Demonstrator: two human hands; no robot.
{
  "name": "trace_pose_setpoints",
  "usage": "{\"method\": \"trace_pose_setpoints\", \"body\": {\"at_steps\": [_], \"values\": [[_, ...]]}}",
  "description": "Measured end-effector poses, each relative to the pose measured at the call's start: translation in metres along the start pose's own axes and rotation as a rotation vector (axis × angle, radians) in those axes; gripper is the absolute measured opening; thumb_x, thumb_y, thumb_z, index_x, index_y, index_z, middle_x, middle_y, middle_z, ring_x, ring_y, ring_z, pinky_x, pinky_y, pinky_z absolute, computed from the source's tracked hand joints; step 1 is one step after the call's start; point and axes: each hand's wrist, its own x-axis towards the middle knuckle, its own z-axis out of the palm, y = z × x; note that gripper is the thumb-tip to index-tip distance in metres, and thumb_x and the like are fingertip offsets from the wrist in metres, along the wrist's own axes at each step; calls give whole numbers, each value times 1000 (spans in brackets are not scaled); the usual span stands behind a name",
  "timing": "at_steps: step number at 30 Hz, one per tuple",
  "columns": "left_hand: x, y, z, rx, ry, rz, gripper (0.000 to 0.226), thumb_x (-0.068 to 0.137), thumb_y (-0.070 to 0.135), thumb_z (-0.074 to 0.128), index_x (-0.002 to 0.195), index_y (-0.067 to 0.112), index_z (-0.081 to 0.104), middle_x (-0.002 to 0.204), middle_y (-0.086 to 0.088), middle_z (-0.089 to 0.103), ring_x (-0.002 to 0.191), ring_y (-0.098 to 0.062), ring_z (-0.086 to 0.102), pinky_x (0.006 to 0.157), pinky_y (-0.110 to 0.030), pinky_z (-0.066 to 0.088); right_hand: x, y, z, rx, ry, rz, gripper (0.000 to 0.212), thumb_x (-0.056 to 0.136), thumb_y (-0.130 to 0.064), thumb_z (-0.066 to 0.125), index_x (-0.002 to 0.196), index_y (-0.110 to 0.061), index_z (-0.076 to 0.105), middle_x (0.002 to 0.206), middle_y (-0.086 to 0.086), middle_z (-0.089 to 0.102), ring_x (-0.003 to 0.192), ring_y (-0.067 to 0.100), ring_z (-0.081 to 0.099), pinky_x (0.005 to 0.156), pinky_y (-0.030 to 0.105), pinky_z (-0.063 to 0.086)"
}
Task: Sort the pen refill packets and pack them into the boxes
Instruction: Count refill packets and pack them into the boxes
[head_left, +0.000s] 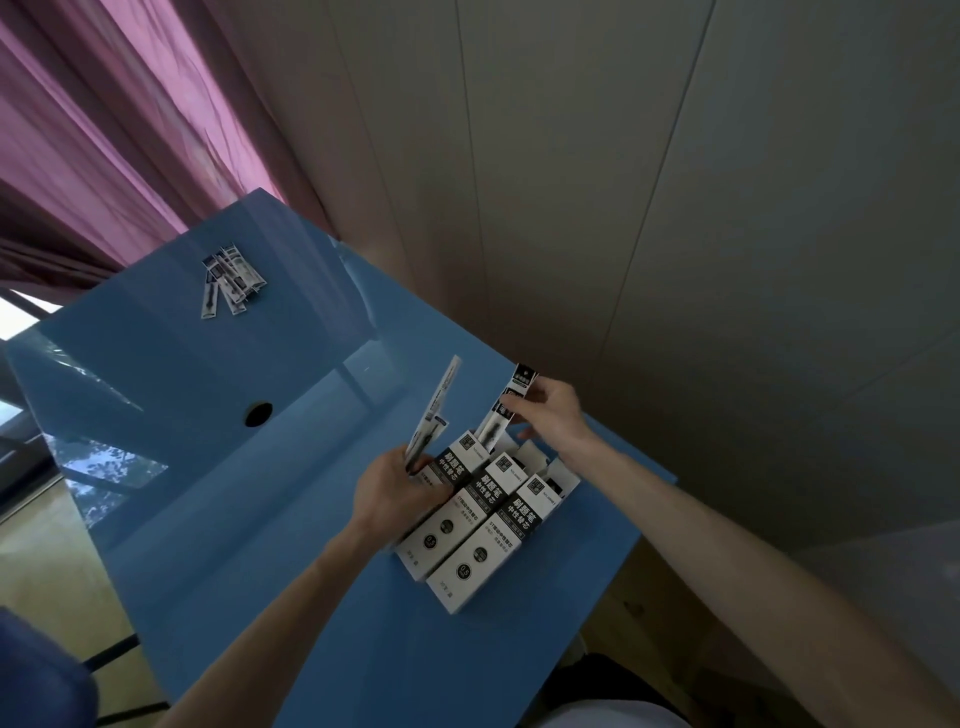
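Note:
Three white-and-black boxes (485, 525) lie side by side near the right edge of the blue table (234, 493), their far ends open. My right hand (550, 415) pinches a refill packet (504, 415) whose lower end is in the opening of the leftmost box. My left hand (395, 493) grips a thin bunch of refill packets (431, 415) that stand tilted up beside the boxes. A small pile of loose refill packets (231, 280) lies at the far side of the table.
A round cable hole (258, 414) is in the tabletop's middle. A pink curtain (104, 130) hangs beyond the far edge and a grey panelled wall (675, 234) runs along the right. A dark blue chair (41, 675) is at lower left.

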Motion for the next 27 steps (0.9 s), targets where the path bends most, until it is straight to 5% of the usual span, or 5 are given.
{"method": "trace_pose_setpoints", "body": {"at_steps": [6,10,14,20,27], "values": [[-7,1,0,22,90,110,36,73,42,88,98,27,66,79,9,75,66,-2,71,62,-28,62,8,-17,-19,253,103,72,9,92,-5,74,99,-7,70,96,10,74,69,14,69,60,23,61],[-9,2,-4,-22,133,185,39,71,32,90,102,22,69,81,11,75,70,0,72,63,-22,60,0,-14,-16,319,15,68,26,89,-5,76,113,1,68,113,19,74,85,24,73,73,28,64],[-10,4,-5,-54,153,248,37,71,26,90,101,20,68,83,11,75,72,-2,72,65,-28,62,-17,-18,-2,-135,-285,-37,18,88,-13,79,104,-7,72,105,11,76,89,20,74,71,31,62],[-10,5,-5,-89,165,252,33,74,28,89,97,29,66,85,11,75,74,-4,73,66,-33,63,-20,-16,14,-294,1,-267,23,94,-29,73,115,-22,67,112,-4,69,97,16,69,76,38,64],[-6,2,-3,-77,118,216,34,73,28,88,100,26,68,85,9,76,71,-5,73,65,-32,63,-27,-12,26,-685,-234,-298,34,107,-37,48,120,-16,73,116,7,73,105,25,69,93,49,55]]}}
